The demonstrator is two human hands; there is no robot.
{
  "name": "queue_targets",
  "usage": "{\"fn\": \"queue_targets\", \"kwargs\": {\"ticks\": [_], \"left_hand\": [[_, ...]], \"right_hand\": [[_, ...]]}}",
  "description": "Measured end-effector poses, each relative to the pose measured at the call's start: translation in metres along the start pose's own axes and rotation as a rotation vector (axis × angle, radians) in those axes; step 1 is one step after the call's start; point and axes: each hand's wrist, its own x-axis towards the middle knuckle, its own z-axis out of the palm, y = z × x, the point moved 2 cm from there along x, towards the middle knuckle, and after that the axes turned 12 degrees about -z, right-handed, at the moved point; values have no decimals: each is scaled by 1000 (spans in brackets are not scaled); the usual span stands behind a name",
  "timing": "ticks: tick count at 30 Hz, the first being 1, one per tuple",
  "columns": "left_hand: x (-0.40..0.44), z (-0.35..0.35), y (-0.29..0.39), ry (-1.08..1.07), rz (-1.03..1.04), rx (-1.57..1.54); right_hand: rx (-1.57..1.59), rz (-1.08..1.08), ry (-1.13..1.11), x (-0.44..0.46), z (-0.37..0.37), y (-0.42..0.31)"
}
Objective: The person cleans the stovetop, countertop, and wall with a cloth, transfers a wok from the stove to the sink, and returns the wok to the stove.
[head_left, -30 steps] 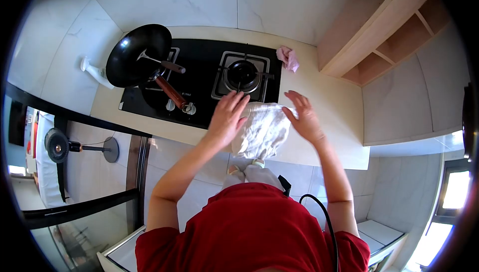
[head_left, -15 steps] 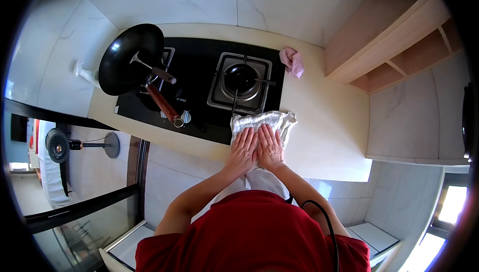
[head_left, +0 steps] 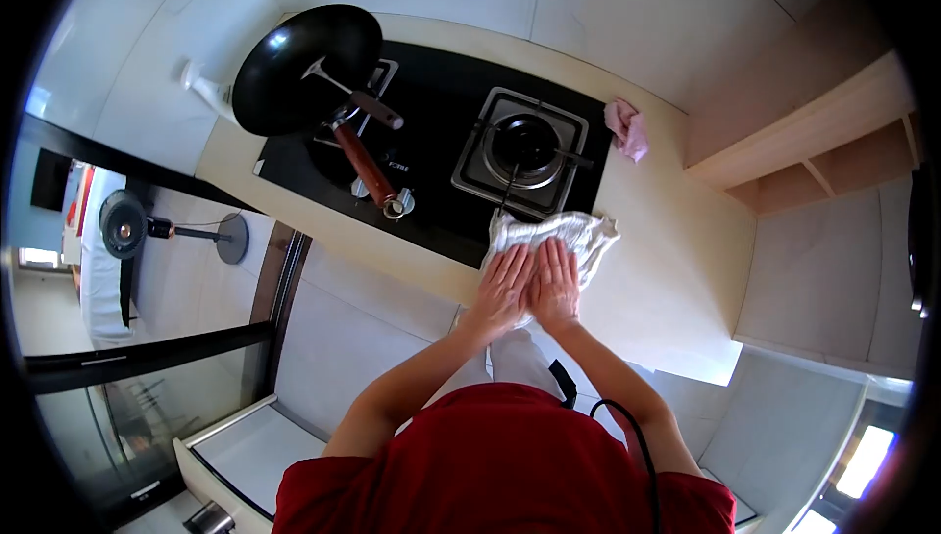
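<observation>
The left hand (head_left: 505, 284) and right hand (head_left: 556, 284) are positioned side by side — close together, palms down, fingers extended — and pressed flat on the white cloth (head_left: 593, 231). Neither hand is closed around the fabric. The white cloth lies at the front edge of the bench (head_left: 667, 274), overlapping the near right corner of the black hob (head_left: 431, 88). The right burner (head_left: 526, 147) sits just beyond it, within a square metal surround. The pan (head_left: 279, 98) is located at the left side of the hob, its brown handle directed toward the knobs (head_left: 406, 203). The spatula (head_left: 378, 110) rests in the pan, with its grip extending past the rim. The pink cloth (head_left: 625, 129) lies crumpled beside the far right corner of the hob. The white bottle (head_left: 208, 93) is beside the pan, on its left.
</observation>
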Motion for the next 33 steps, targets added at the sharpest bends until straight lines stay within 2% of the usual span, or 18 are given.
{"fn": "queue_targets", "kwargs": {"ticks": [2,4,10,16,18,26,28,33], "left_hand": [[-20,-18,-9,-33,-32,16],[-33,-37,-20,-69,-154,-31],[-35,-54,-66,-6,-336,96],[4,-43,-85,225,-479,67],[11,-40,-86,256,-485,93],[47,-49,-84,334,-536,56],[55,-46,-85,357,-570,112],[78,-45,-86,367,-602,153]], "right_hand": [[60,-46,-57,-1,0,-23],[29,-134,-94,4,10,-40],[199,-364,-154,61,33,-73],[193,-504,-163,126,45,-66],[152,-603,-189,138,44,-64],[18,-621,-221,176,67,-59],[-195,-725,-229,187,63,-59],[-235,-817,-261,220,66,-52]]}}
